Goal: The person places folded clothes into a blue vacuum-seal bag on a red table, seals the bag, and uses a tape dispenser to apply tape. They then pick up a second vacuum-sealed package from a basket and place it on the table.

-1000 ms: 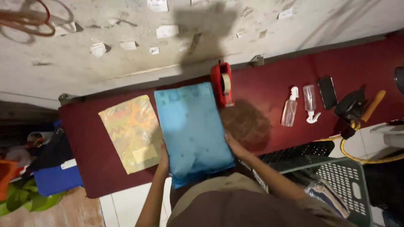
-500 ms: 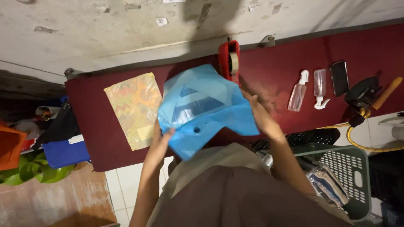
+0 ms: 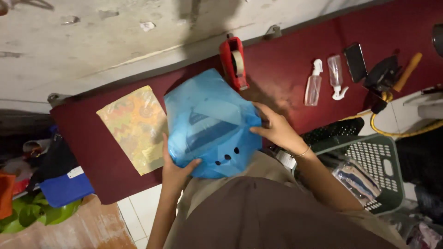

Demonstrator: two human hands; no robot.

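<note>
A long, narrow tabletop (image 3: 106, 152) covered in dark red cloth runs along a pale concrete wall. Near its left end lies a flat rectangular packet with a yellow and orange pattern (image 3: 134, 127). At the far edge, about the middle, stands a red tape dispenser (image 3: 234, 63). Toward the right end lie two small clear spray bottles (image 3: 314, 83) side by side, then a dark phone (image 3: 356, 56), and a black tool with an orange handle (image 3: 390, 74) near the right edge.

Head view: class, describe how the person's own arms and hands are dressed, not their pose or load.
Both forearms are bare, with no sleeves in view. The left hand wears nothing that shows. The right hand has a thin metallic bangle at the wrist. No gloves, watch or rings can be made out.
</note>
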